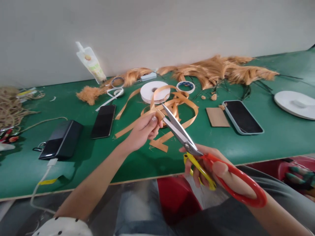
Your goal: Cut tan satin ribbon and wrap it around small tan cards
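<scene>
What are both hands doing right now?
Left hand: closed, pinching the ribbon.
Right hand: closed on the scissors.

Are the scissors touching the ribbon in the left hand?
Touching. The head view shows the scissors' open blades meeting the ribbon right beside the left hand.

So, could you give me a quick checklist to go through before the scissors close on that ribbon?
1. Left hand grips the orange ribbon: ok.
2. Right hand in the scissors handles: ok.
3. Blades open: ok.
4. Ribbon end between the blades: cannot tell; it sits beside the upper blade.
5. Left fingertips clear of the blades: not ok, very close.
6. Black phone away from the cut: ok.
</scene>
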A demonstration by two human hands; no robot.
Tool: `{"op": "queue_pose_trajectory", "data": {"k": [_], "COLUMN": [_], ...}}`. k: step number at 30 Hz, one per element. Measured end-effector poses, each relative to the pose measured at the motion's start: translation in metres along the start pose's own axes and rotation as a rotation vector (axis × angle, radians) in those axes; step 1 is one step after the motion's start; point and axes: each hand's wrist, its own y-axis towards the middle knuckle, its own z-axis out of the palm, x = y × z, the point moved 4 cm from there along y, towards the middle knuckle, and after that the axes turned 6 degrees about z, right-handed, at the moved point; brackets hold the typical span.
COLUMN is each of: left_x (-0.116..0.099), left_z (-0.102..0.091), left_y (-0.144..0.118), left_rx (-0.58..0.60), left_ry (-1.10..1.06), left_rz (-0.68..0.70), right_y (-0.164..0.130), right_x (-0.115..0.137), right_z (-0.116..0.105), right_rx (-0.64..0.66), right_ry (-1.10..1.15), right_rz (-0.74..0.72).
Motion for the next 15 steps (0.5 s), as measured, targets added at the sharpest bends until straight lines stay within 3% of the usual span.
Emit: {"op": "queue_pose_trajectory", "data": {"k": [6,10,15], "left_x": [0.001,0.002,0.008], "left_z": [0.006,0.01,0.008], "left_y": [-0.003,-0.002,-0.002], "left_rx": [0.035,0.033,0.049], "left_ry": [0.079,0.083,0.066], "left_rz": [-0.068,-0.078,-0.098], "right_y": [0.002,0.006,0.006], "right_x": [-0.003,-0.009,-0.01], "right_z": [-0.001,-0.003,-0.003], "right_rx": [-0.036,0.016,0.007], "right_ry": [0.016,0.014,0.063], "right_rz": [-0.014,-0.084,-0.054]}}
